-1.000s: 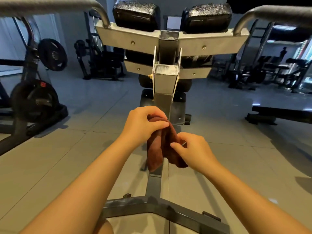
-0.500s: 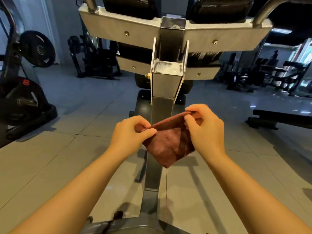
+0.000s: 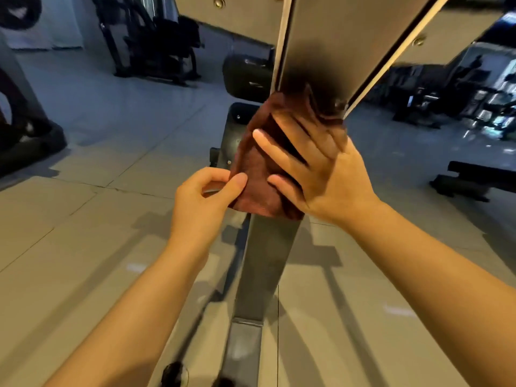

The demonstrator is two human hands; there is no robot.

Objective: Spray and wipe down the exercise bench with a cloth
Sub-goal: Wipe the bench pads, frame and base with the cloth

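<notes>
I see right hand [image 3: 315, 169], fingers spread, pressing soft maroon cloth [image 3: 257, 191] onto smooth grey metal post [image 3: 268, 261]; left hand [image 3: 203, 196] pinches cloth's edge

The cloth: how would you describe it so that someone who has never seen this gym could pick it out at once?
Find the grey metal post rising up the middle of the view. Where it meets the wider bracket above, the cloth lies against it, under the flat right hand, with the left hand pinching its lower left edge. It is the only soft, reddish-brown thing among grey steel and black pads.
</notes>
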